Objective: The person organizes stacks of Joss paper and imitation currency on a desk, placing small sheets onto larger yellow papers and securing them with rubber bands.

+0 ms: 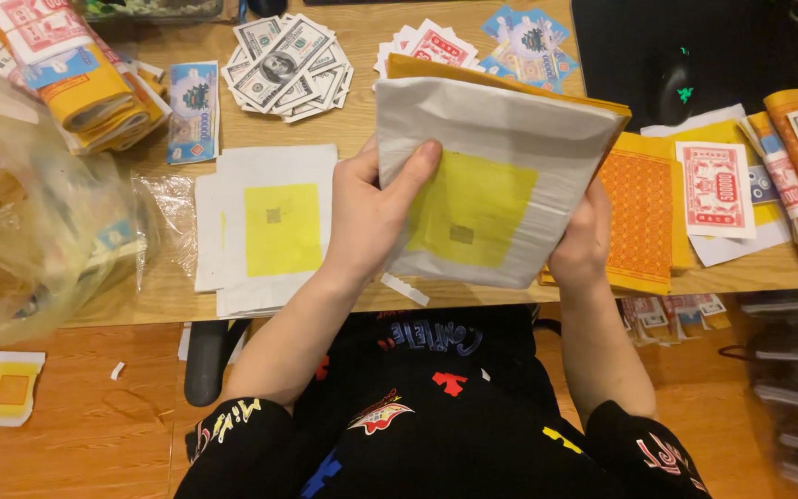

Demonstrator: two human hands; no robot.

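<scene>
Above wooden desk (362, 111), left hand (367, 217) and right hand (584, 242), grips closed on tilted paper stack (501, 157), thumb across front.

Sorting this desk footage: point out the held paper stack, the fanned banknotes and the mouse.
paper stack (501, 139): head view, white top sheet.
banknotes (286, 66): head view, middle of the fan.
mouse (674, 88): head view, its back.

Crumpled clear plastic bag (20, 222) — far left, on wooden desk (371, 83).
</scene>
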